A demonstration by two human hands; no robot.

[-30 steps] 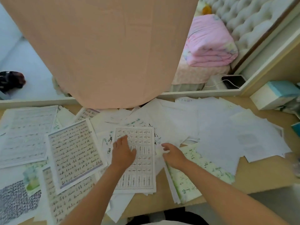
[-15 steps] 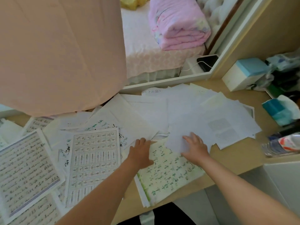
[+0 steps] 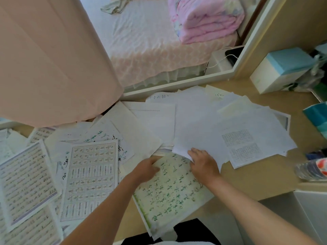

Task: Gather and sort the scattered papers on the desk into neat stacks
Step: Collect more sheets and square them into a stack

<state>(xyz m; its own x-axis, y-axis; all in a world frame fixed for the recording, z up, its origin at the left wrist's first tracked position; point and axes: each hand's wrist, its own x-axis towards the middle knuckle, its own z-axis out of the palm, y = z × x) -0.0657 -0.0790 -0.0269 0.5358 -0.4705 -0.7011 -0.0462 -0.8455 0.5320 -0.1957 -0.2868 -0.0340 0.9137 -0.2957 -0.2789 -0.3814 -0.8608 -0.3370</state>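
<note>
Loose papers (image 3: 203,124) lay scattered across the table (image 3: 265,181). At its near edge, the left hand (image 3: 146,169) gripped the far left corner of a green-lettered sheet (image 3: 173,193). The right hand (image 3: 203,164) lay flat, palm down, at the sheet's far right corner, touching white pages.

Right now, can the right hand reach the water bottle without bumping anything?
Probably yes. The right hand rests on the papers, and only bare desk lies between it and the bottle, which lies on its side to the right.
</note>
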